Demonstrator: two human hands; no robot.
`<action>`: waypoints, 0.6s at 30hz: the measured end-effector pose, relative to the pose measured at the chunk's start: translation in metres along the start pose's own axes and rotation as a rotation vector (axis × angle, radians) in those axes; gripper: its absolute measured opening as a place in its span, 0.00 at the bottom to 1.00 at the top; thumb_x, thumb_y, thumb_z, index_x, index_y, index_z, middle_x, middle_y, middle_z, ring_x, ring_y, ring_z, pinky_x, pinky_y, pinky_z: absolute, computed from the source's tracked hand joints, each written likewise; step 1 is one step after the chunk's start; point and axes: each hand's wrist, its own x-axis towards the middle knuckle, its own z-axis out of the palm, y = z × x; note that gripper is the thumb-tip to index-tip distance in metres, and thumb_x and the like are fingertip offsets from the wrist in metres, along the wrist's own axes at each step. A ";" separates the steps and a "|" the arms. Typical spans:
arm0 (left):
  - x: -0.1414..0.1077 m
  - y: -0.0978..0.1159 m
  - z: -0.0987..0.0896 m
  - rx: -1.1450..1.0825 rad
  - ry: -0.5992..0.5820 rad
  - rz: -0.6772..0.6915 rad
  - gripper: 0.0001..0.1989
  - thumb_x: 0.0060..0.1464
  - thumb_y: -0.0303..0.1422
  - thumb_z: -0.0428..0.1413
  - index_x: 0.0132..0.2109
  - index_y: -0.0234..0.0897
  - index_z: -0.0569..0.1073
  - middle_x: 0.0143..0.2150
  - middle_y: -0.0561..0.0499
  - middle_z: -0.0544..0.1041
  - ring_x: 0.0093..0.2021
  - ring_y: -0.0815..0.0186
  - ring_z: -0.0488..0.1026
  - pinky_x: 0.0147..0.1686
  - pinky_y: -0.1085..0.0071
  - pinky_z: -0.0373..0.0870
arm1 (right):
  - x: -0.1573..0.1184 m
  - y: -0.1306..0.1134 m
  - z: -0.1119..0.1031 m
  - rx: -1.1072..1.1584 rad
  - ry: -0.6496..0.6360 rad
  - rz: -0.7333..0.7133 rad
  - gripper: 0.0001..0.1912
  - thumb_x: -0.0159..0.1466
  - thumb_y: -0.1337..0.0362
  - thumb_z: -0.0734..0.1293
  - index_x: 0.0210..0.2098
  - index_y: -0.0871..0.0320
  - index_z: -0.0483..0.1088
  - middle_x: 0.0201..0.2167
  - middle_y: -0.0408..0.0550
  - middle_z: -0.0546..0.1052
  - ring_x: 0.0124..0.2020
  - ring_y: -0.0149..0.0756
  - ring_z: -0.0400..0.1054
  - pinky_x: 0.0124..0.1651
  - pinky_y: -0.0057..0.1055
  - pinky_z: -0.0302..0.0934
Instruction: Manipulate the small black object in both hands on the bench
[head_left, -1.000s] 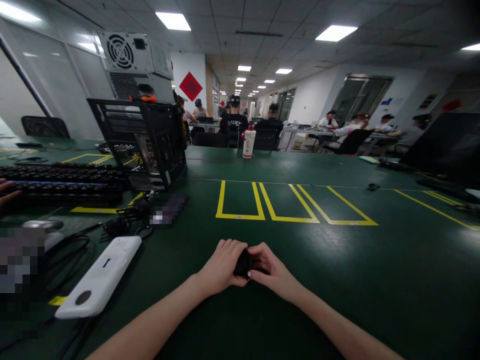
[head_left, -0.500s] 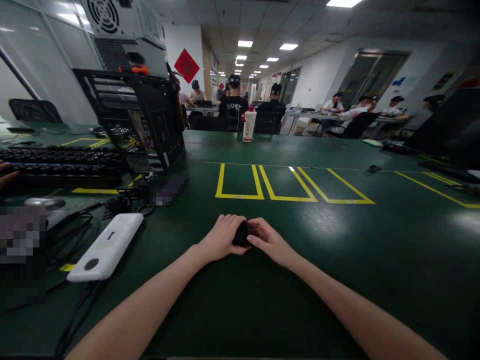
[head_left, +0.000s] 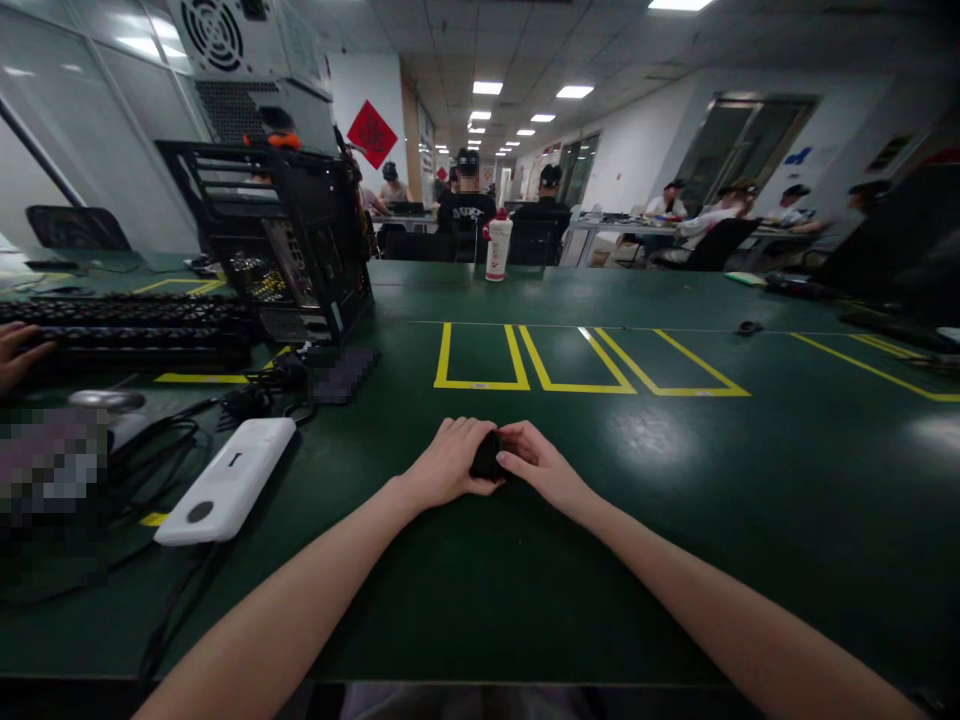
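Between my two hands is a small black rounded object (head_left: 486, 457), partly covered by fingers; its kind does not show. My left hand (head_left: 450, 462) wraps around it from the left, fingers over the top and thumb below. From the right, my right hand (head_left: 538, 462) pinches its edge with thumb and fingertips. Both hands are low over the green tabletop (head_left: 525, 580), near the middle of the view. Beyond them lie frames of yellow tape (head_left: 480, 386) on the table.
On the left lie a white power bank-like device (head_left: 229, 482), tangled black cables (head_left: 169, 455) and an open black computer case (head_left: 300, 240). Another person's hand (head_left: 19, 352) rests at the far left. A white bottle (head_left: 498, 248) stands at the back, and a small black ring-shaped item (head_left: 748, 328) lies right.
The view has shifted slightly, so the table's near edge now shows at the bottom. My hands keep hold of the black object, with the fingers barely moved.
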 end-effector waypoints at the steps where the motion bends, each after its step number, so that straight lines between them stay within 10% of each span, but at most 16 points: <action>1: 0.000 0.000 0.001 -0.003 0.003 0.004 0.27 0.43 0.40 0.58 0.49 0.37 0.59 0.44 0.47 0.68 0.42 0.59 0.65 0.41 0.64 0.58 | 0.000 0.001 0.000 -0.008 0.005 -0.001 0.13 0.58 0.64 0.63 0.43 0.56 0.61 0.42 0.46 0.67 0.46 0.35 0.63 0.50 0.38 0.58; 18: -0.001 0.001 0.002 -0.002 0.032 0.010 0.28 0.43 0.39 0.59 0.49 0.36 0.59 0.43 0.47 0.68 0.43 0.60 0.65 0.42 0.64 0.59 | -0.005 0.001 -0.002 -0.063 -0.017 -0.052 0.12 0.58 0.61 0.64 0.41 0.56 0.61 0.40 0.45 0.68 0.44 0.35 0.65 0.48 0.40 0.60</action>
